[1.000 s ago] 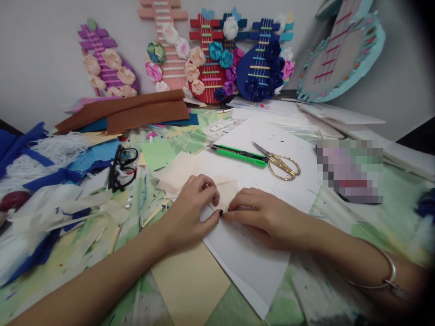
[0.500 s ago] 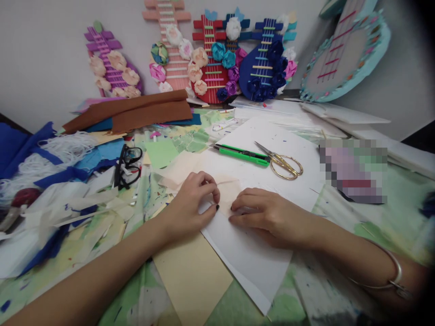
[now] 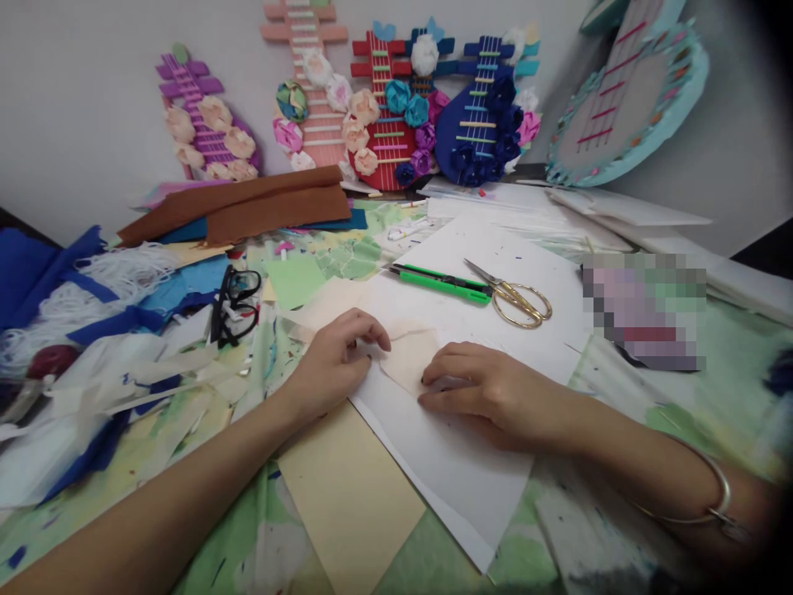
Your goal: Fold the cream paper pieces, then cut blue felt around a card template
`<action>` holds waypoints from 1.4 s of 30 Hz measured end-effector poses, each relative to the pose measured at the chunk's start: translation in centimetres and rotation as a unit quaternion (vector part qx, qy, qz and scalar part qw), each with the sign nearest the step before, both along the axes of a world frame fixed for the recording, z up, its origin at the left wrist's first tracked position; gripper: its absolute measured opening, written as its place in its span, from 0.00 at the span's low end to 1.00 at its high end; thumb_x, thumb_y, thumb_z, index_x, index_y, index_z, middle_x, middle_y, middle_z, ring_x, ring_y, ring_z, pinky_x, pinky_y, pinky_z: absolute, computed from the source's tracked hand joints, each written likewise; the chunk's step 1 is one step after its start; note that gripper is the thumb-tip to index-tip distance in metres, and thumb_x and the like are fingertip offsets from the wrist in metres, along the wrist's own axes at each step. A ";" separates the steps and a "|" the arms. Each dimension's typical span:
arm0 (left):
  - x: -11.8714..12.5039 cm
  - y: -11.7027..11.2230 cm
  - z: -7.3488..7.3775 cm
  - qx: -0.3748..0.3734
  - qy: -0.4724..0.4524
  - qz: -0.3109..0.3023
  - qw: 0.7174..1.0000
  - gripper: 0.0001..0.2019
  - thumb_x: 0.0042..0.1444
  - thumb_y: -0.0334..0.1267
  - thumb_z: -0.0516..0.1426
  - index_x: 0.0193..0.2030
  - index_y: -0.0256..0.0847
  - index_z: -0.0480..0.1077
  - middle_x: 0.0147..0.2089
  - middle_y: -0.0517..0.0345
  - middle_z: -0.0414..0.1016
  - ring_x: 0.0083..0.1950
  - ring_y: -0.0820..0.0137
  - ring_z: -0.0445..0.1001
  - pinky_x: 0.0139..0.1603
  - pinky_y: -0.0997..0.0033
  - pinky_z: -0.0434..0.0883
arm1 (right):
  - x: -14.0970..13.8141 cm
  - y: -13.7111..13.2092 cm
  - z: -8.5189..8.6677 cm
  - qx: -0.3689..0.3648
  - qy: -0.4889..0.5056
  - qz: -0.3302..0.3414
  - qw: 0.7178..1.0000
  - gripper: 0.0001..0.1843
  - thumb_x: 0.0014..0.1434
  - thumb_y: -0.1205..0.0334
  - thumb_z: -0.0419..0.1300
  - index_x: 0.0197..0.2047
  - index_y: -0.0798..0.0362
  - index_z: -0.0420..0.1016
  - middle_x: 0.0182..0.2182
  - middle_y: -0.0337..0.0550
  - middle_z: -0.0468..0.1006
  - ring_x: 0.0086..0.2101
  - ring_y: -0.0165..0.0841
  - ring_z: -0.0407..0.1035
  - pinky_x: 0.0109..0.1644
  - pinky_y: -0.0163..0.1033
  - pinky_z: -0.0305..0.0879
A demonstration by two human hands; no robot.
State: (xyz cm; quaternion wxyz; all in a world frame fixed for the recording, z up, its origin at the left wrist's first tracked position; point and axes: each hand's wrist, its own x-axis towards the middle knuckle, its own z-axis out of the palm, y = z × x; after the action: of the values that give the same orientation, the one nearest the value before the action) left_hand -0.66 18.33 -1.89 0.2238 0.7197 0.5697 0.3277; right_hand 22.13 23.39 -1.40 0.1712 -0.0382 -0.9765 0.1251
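While the cloth-covered counter [image 3: 232, 549] carries a crowd of materials, lute-shaped models [image 3: 451, 136] stand upright along its far edge, probably leaned on the wall to save room. A white sheet [image 3: 455, 496] lies with one corner pointing toward the wearer, apparently serving as a smooth work surface. Along its left edge, seemingly partly beneath it, is a tan sheet [image 3: 350, 496]. The left hand [image 3: 338, 359] rests near that same edge, thumb and forefinger parted; the right hand [image 3: 480, 397] is curled, thumb and forefinger close together at the piece's near right side, perhaps steadying it, though whether they pinch or merely press cannot be told. Scissors [image 3: 520, 304] and a green cutter [image 3: 443, 283] lie toward the sheet's far corner, presumably within reach yet away from the fingers. Smallest, the cream paper piece [image 3: 409, 357] lies between the hands, on the white sheet near its left edge.
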 end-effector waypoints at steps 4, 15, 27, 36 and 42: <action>0.3 -0.8 0.0 0.090 0.031 -0.066 0.993 0.12 0.47 0.23 0.51 0.33 0.40 0.72 0.40 0.55 0.69 0.43 0.67 0.68 0.45 0.65 0.67 | 0.1 -0.1 -0.2 -0.007 0.007 -0.004 1.000 0.13 0.58 0.75 0.53 0.41 0.57 0.77 0.41 0.51 0.76 0.42 0.36 0.67 0.45 0.43 0.66; 0.1 -1.1 1.0 0.128 0.159 -0.196 0.959 0.10 0.52 0.28 0.55 0.36 0.44 0.76 0.38 0.52 0.74 0.43 0.63 0.67 0.46 0.58 0.66 | -0.3 -0.8 0.0 -0.016 -0.038 -0.053 0.998 0.16 0.62 0.67 0.52 0.52 0.56 0.70 0.41 0.51 0.73 0.43 0.37 0.64 0.46 0.44 0.64; 0.0 -1.1 1.5 0.119 0.190 -0.206 0.953 0.11 0.53 0.29 0.54 0.38 0.45 0.76 0.40 0.52 0.74 0.45 0.62 0.68 0.47 0.57 0.65 | 0.1 -0.7 0.0 0.000 -0.003 -0.031 1.000 0.11 0.62 0.64 0.54 0.38 0.56 0.77 0.41 0.51 0.73 0.42 0.34 0.66 0.48 0.43 0.62; -0.1 -1.1 1.3 0.143 0.179 -0.211 0.950 0.09 0.52 0.28 0.55 0.36 0.43 0.75 0.38 0.52 0.75 0.45 0.62 0.70 0.47 0.58 0.65 | 0.3 -0.3 0.2 -0.045 0.089 -0.052 0.994 0.10 0.60 0.68 0.54 0.35 0.58 0.78 0.37 0.50 0.77 0.37 0.32 0.71 0.42 0.38 0.68; -0.7 -0.8 0.7 0.184 0.164 -0.231 0.941 0.08 0.52 0.27 0.55 0.35 0.42 0.72 0.41 0.54 0.79 0.49 0.62 0.72 0.52 0.57 0.65 | 0.4 1.3 -0.4 -0.055 0.108 -0.101 0.987 0.17 0.55 0.75 0.52 0.44 0.56 0.76 0.38 0.50 0.77 0.40 0.35 0.69 0.43 0.42 0.68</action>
State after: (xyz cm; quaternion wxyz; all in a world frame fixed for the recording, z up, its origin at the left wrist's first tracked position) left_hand -1.37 17.53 -1.16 0.0607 0.9036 0.3467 0.2440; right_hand 22.57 24.72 -1.79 0.2852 -0.1318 -0.9350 0.1643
